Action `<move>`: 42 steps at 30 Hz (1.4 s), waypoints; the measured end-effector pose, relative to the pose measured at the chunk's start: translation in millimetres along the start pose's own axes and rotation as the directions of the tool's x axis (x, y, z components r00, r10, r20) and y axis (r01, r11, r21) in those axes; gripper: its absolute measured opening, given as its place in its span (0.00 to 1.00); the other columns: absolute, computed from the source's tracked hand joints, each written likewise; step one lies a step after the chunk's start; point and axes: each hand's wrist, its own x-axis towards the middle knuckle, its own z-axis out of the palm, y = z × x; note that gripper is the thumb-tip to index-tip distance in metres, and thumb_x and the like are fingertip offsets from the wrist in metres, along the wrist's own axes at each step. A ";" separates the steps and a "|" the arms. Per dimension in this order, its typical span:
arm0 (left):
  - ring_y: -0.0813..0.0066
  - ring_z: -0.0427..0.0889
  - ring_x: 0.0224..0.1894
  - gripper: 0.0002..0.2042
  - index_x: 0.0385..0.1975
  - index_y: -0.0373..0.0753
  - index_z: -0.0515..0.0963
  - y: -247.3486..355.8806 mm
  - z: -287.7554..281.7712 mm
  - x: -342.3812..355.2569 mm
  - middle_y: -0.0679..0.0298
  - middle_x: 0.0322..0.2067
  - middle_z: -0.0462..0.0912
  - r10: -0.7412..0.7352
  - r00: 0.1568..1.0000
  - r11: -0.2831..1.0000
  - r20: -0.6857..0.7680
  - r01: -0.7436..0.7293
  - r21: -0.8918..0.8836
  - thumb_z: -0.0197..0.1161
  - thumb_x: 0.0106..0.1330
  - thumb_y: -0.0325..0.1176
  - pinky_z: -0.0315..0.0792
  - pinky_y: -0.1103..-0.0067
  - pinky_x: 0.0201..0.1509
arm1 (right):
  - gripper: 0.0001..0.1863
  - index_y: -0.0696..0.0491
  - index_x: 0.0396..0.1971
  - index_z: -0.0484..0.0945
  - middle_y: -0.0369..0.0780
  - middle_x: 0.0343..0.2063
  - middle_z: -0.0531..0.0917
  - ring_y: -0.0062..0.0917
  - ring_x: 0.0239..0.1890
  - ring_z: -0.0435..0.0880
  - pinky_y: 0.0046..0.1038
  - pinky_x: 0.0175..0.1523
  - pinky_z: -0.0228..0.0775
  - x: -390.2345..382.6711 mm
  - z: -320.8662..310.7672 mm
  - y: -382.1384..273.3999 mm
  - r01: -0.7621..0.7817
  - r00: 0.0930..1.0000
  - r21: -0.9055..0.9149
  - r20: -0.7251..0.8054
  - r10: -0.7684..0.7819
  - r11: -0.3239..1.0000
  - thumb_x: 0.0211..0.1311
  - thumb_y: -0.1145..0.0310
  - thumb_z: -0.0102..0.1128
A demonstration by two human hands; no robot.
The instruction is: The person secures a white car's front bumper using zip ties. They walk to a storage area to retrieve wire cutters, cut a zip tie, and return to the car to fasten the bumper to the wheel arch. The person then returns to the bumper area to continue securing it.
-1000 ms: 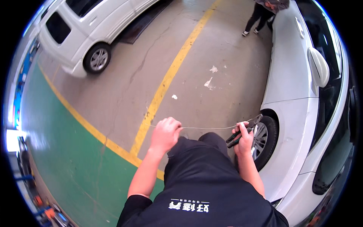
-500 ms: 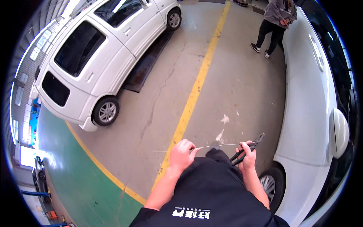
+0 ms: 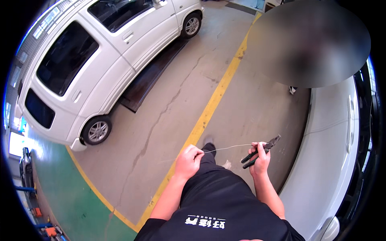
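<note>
A thin, pale wire [image 3: 227, 148] runs slightly bowed between my two hands in front of my dark trousers. My left hand [image 3: 188, 161] is closed, pinching one end between thumb and fingers; a faint length seems to stick out past it on the left. In my right hand [image 3: 261, 161] are pliers [image 3: 274, 141] with black handles, their metal jaws pointing up and to the right. The same hand's fingertips hold the wire's other end. Whether the jaws are closed is too small to tell. My dark shoe [image 3: 210, 147] shows beneath the wire.
A white van [image 3: 110, 60] stands at the left beside a dark floor plate [image 3: 155, 76]. Close on my right is a white car [image 3: 321, 148]. A yellow line [image 3: 209, 106] crosses the grey floor. Ahead right, a blurred patch hides most of a person, whose shoe [image 3: 292, 90] shows.
I have moved forward between the vehicles; the right car's mirror has slid toward the lower edge. Both hands keep their hold on the wire and pliers. A blurred patch now covers the person ahead.
</note>
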 end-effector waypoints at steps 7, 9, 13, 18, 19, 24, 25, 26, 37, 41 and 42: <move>0.55 0.77 0.33 0.04 0.25 0.37 0.76 20.8 73.4 300.5 0.57 0.27 0.76 0.395 0.902 0.914 0.175 -0.404 0.020 0.64 0.54 0.22 0.72 0.66 0.35 | 0.04 0.53 0.36 0.76 0.35 0.30 0.79 0.17 0.29 0.73 0.23 0.35 0.68 210.6 47.5 -53.3 0.215 0.931 -0.115 -0.276 -0.239 0.970 0.71 0.70 0.56; 0.53 0.77 0.34 0.03 0.26 0.38 0.76 25.1 93.8 362.4 0.57 0.28 0.77 0.389 0.890 0.913 0.237 -0.406 0.026 0.64 0.56 0.24 0.72 0.65 0.37 | 0.03 0.54 0.36 0.77 0.34 0.29 0.78 0.17 0.29 0.74 0.21 0.34 0.66 261.4 50.3 -74.8 0.187 0.918 -0.252 -0.299 -0.261 0.949 0.69 0.71 0.58; 0.57 0.77 0.32 0.05 0.27 0.36 0.75 29.3 130.8 510.1 0.59 0.27 0.76 0.366 0.886 0.924 0.286 -0.382 0.002 0.65 0.56 0.21 0.72 0.68 0.35 | 0.03 0.56 0.36 0.76 0.36 0.31 0.80 0.17 0.31 0.77 0.17 0.30 0.63 387.6 89.2 -95.5 0.280 0.889 -0.283 -0.284 -0.359 0.917 0.67 0.74 0.60; 0.61 0.77 0.30 0.04 0.27 0.34 0.75 16.4 190.7 673.0 0.58 0.27 0.76 0.292 0.913 0.954 0.284 -0.301 -0.013 0.64 0.57 0.20 0.72 0.72 0.32 | 0.03 0.58 0.37 0.76 0.38 0.32 0.81 0.18 0.32 0.75 0.23 0.40 0.69 570.3 118.5 -108.2 0.368 0.893 -0.189 -0.202 -0.403 0.910 0.69 0.75 0.57; 0.61 0.77 0.30 0.04 0.27 0.34 0.75 18.7 198.7 698.7 0.58 0.27 0.76 0.254 0.925 0.965 0.282 -0.262 -0.009 0.64 0.57 0.20 0.72 0.72 0.32 | 0.04 0.57 0.37 0.75 0.39 0.33 0.81 0.18 0.31 0.75 0.23 0.40 0.69 608.0 121.9 -111.3 0.392 0.899 -0.157 -0.143 -0.414 0.906 0.71 0.73 0.55; 0.60 0.77 0.30 0.05 0.28 0.35 0.76 34.5 210.3 820.5 0.58 0.28 0.76 0.137 0.968 0.986 0.209 -0.153 0.064 0.65 0.56 0.20 0.72 0.72 0.33 | 0.05 0.55 0.34 0.74 0.38 0.30 0.80 0.19 0.30 0.75 0.22 0.38 0.67 767.7 187.6 -157.1 0.240 0.963 -0.159 -0.089 -0.256 0.958 0.72 0.72 0.54; 0.60 0.77 0.30 0.05 0.28 0.35 0.76 44.3 210.5 848.0 0.58 0.28 0.76 0.129 0.972 0.987 0.194 -0.145 0.071 0.66 0.56 0.20 0.72 0.71 0.33 | 0.05 0.55 0.34 0.73 0.38 0.30 0.80 0.19 0.30 0.75 0.23 0.38 0.67 796.2 196.5 -163.8 0.209 0.974 -0.146 -0.059 -0.219 0.967 0.72 0.72 0.54; 0.62 0.77 0.30 0.05 0.28 0.35 0.76 45.7 214.5 875.2 0.58 0.28 0.76 0.124 0.976 0.989 0.179 -0.136 0.055 0.66 0.56 0.20 0.72 0.73 0.33 | 0.05 0.55 0.34 0.72 0.39 0.30 0.80 0.20 0.31 0.75 0.24 0.39 0.68 826.9 203.2 -170.6 0.186 0.981 -0.140 -0.025 -0.191 0.972 0.72 0.72 0.54; 0.70 0.79 0.27 0.05 0.27 0.36 0.78 -43.2 294.7 1193.6 0.62 0.28 0.78 0.105 0.994 0.994 0.021 -0.105 -0.007 0.69 0.57 0.24 0.74 0.77 0.30 | 0.02 0.55 0.39 0.71 0.38 0.32 0.76 0.20 0.32 0.73 0.27 0.40 0.70 1179.2 322.4 -145.7 0.110 0.993 0.017 -0.034 -0.109 0.994 0.72 0.73 0.53; 0.67 0.78 0.26 0.08 0.26 0.39 0.79 -50.1 298.5 1345.7 0.63 0.27 0.78 0.181 0.977 0.983 0.117 -0.182 -0.003 0.73 0.56 0.31 0.72 0.75 0.29 | 0.02 0.50 0.42 0.71 0.35 0.33 0.76 0.20 0.31 0.72 0.28 0.40 0.69 1287.5 372.7 -157.6 0.075 0.992 0.108 -0.112 -0.063 0.991 0.73 0.71 0.52; 0.66 0.77 0.26 0.07 0.26 0.40 0.79 -47.9 300.5 1387.6 0.64 0.27 0.77 0.194 0.976 0.981 0.094 -0.191 -0.036 0.72 0.57 0.32 0.71 0.74 0.29 | 0.02 0.50 0.42 0.71 0.35 0.33 0.75 0.20 0.32 0.71 0.28 0.40 0.68 1313.3 389.7 -163.9 0.089 0.990 0.147 -0.121 -0.072 0.985 0.73 0.71 0.52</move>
